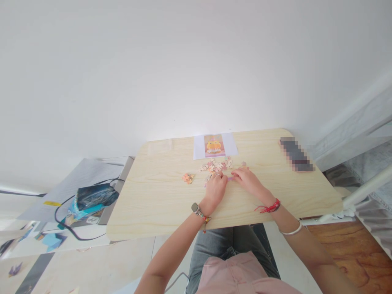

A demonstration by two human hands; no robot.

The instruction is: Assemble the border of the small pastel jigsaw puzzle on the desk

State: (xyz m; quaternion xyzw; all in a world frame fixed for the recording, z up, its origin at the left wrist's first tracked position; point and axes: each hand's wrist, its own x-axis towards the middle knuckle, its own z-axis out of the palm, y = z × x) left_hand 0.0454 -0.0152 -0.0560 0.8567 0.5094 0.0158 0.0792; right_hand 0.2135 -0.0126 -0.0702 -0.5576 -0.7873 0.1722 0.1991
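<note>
Left hand [216, 188] lay on the table [159, 196], fingers [218, 176] loosely curled among loose puzzle pieces [214, 165]. Right hand [248, 179] pinched a small pink piece [230, 178], just beside the left. A separate cluster [188, 178] sat left; reference picture [214, 146] lay far.
</note>
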